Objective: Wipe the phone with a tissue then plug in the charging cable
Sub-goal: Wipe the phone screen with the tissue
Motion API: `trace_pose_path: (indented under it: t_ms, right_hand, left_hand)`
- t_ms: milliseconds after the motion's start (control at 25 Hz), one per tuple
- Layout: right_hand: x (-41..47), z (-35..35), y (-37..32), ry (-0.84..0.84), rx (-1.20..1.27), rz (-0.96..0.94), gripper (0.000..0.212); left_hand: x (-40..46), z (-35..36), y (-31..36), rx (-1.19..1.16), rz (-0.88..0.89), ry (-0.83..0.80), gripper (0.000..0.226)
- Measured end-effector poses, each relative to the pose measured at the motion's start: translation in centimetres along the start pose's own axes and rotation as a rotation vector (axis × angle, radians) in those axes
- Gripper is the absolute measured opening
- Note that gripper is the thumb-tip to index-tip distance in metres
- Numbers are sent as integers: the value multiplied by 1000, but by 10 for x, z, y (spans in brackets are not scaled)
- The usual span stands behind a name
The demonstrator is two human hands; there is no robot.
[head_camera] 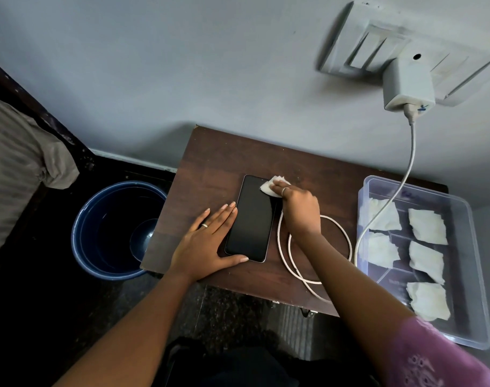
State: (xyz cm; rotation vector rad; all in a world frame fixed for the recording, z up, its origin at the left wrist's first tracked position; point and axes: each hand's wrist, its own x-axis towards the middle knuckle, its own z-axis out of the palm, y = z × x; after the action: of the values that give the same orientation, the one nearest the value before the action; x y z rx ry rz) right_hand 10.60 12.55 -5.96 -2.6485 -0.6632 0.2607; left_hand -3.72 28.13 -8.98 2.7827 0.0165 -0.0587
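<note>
A black smartphone [251,219], screen dark and glossy, lies flat on the worktop [210,163]. The left hand [207,241] rests spread against its edge. The right hand [299,208] pinches a crumpled white tissue [271,187] on its far corner.

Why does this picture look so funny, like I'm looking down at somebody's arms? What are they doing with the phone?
The camera sits on a person's head, so you see what they see: their own two arms reaching out, with no robot at all. In front of them is a small brown table. A black phone lies flat on it. The left hand rests flat against the phone's edge to steady it. The right hand pinches a white tissue in its fingers and presses it on the phone's top corner. Beside the phone a white charging cable lies looped; it runs up to a charger in the wall socket. A clear plastic box holds more tissues, and a blue bucket stands on the floor.
</note>
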Motion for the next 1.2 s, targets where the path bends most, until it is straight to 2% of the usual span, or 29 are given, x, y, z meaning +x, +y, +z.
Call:
trace_pose_path:
  t_ms: [160,440,600,800,920,1040,1200]
  right_hand:
    - [15,13,-19,-41,-64,-44,45]
    - [0,23,-27,-120,94,-157,53]
    - [-38,21,-19,-205,9,-328,56]
    - [-81,19,-28,-299,15,-525,45]
    - [-87,12,-24,-324,102,-478,43]
    - [-84,4,-4,-237,101,-361,41]
    - [-61,6,3,-146,53,-237,48]
  left_hand:
    - [0,1,0,2,3,10,92]
    - [-1,-4,4,19,-5,-9,92]
    - [-1,-4,3,31,-3,-25,94]
    - [-1,-2,1,0,3,-45,89]
    - [-1,-3,2,32,9,-37,87]
    - [-1,-2,2,30,-2,-31,94]
    - [0,0,0,36,9,-26,94]
